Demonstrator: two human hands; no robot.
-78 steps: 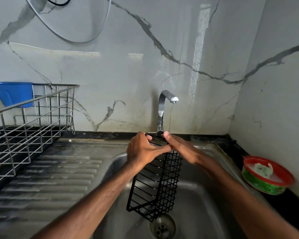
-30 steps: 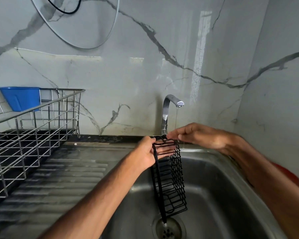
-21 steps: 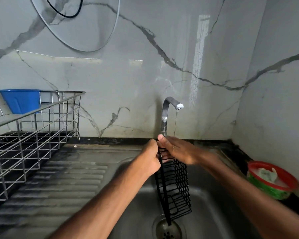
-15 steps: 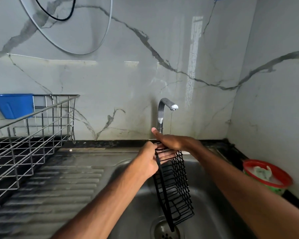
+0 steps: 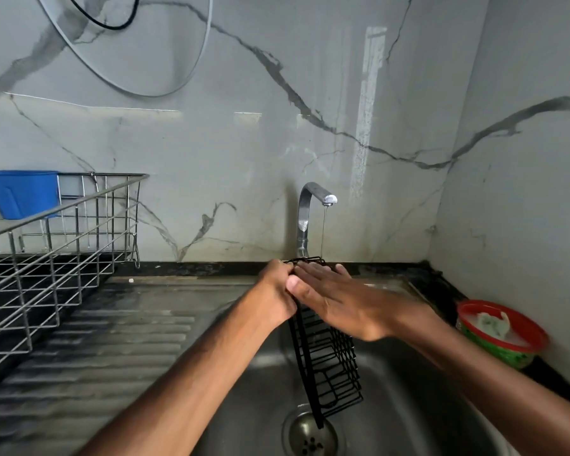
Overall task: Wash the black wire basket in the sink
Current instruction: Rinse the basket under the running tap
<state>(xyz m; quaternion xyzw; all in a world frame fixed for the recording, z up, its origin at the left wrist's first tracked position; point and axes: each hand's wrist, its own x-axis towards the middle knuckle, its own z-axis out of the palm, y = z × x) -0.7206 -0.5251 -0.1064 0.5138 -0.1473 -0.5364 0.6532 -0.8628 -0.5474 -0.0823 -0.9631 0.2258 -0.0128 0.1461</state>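
The black wire basket hangs on end over the steel sink, its lower end just above the drain. My left hand grips its upper left edge. My right hand lies flat with straight fingers across the basket's upper right side. A thin stream of water falls from the tap onto the basket's top, just behind my fingers.
A steel dish rack with a blue tub stands at the left, beside the ribbed draining board. A red-and-green bowl with a cloth in it sits on the counter at the right. Marble walls close the back and right.
My right hand has slid down and flattened over the basket's upper side. The basket has turned edge-on compared with 2.6 s ago. My left hand keeps its grip.
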